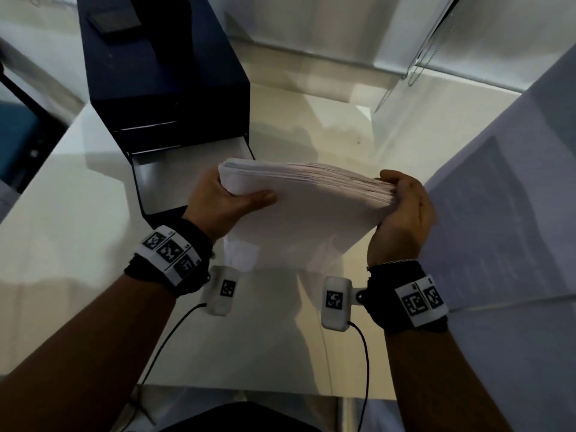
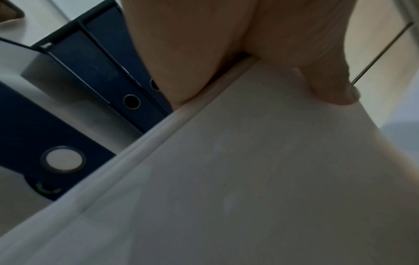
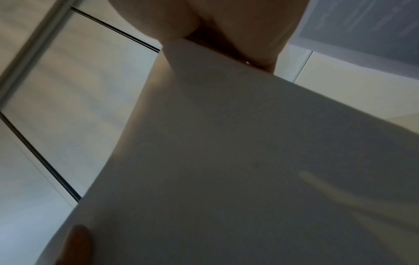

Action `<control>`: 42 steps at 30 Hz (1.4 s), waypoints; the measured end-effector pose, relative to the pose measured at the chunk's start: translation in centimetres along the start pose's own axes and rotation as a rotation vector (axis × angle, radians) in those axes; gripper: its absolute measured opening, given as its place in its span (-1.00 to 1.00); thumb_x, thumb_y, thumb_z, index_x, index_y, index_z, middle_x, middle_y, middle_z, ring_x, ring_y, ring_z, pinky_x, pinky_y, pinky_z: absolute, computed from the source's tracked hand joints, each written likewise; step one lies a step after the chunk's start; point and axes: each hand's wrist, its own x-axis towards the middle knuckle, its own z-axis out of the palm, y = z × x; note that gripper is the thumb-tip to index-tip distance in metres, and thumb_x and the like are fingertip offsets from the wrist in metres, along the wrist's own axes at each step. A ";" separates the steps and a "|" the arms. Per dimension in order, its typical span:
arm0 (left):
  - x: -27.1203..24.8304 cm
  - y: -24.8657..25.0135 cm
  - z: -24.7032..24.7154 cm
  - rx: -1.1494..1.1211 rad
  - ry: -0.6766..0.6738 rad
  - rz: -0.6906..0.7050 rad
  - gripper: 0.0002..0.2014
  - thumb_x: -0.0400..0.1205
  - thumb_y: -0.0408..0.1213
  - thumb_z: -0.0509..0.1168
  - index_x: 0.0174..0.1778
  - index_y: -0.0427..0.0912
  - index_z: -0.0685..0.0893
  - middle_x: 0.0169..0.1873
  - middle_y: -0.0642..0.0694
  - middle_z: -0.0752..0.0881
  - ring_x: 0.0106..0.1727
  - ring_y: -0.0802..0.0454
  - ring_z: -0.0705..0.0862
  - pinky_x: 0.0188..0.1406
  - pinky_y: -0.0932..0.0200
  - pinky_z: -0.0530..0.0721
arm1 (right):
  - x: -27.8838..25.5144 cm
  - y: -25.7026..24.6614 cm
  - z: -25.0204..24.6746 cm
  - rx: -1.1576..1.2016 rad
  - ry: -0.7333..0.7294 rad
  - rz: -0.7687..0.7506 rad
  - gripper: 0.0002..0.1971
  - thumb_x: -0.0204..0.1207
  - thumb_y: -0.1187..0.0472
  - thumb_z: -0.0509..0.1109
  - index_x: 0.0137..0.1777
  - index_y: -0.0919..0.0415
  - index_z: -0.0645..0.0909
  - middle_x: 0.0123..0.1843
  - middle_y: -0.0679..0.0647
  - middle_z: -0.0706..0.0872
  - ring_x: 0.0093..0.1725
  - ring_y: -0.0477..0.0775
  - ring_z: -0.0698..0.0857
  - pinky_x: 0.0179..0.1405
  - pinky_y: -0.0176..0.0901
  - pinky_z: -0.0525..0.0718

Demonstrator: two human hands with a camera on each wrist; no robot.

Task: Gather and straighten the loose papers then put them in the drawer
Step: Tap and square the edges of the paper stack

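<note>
A thick stack of white papers (image 1: 308,201) stands on its lower edge above the table, held between both hands. My left hand (image 1: 224,201) grips its left end, thumb across the front sheet. My right hand (image 1: 402,207) grips the right end, fingers curled over the fanned top edges. The dark blue drawer unit (image 1: 165,73) stands just behind and to the left, its bottom drawer (image 1: 174,182) pulled out with a pale floor showing. In the left wrist view the stack (image 2: 249,179) fills the frame under my left hand (image 2: 260,62); in the right wrist view the stack (image 3: 249,161) hides most of my right hand (image 3: 226,32).
The white table (image 1: 78,244) stretches to the left and toward me. A large printed sheet (image 1: 505,219) lies at the right. A white wall ledge (image 1: 311,42) runs behind the table. The drawer fronts (image 2: 108,75) carry round finger holes.
</note>
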 end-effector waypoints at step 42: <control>-1.1 -1.4 -1.5 0.054 -0.120 -0.111 -0.59 0.42 -0.39 0.53 0.15 0.03 0.68 -0.02 0.15 0.81 0.06 0.20 0.77 -0.04 0.29 0.74 | -0.7 5.2 -0.8 -0.167 -0.441 0.237 -0.56 0.05 0.05 0.74 -0.02 -0.12 0.78 0.08 -0.01 0.83 0.09 0.02 0.80 0.09 0.02 0.78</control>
